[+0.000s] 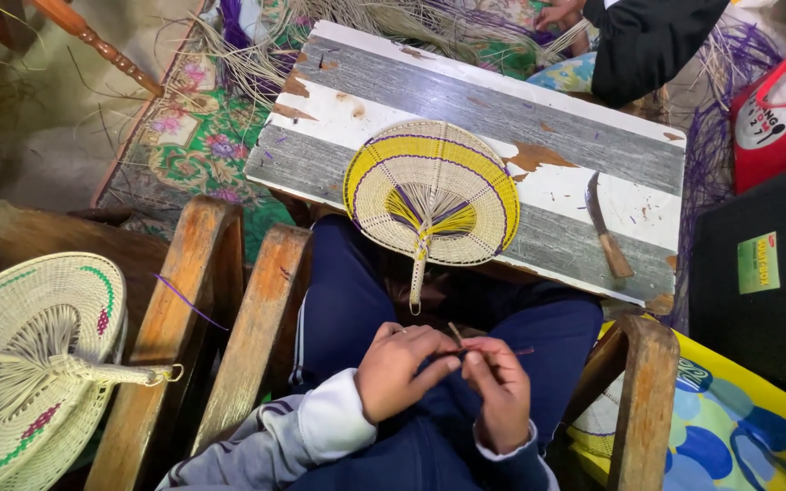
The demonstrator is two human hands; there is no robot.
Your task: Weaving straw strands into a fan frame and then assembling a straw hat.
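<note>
Over my lap in dark blue trousers, my left hand (399, 368) and my right hand (499, 389) meet fingertip to fingertip. Both pinch a thin dark strand (495, 352) that runs between them and sticks out a little to the right. Beyond my knees, a round woven fan (431, 193) with yellow and purple bands lies on a worn grey and white board (502, 114), its handle hanging over the near edge toward my hands.
A knife with a wooden handle (604, 229) lies on the board's right side. Woven fans (34, 364) rest at left beside wooden chair arms (179, 318). Loose straw and purple fibre (716, 118) lie around. Another person in black (648, 41) sits at top right.
</note>
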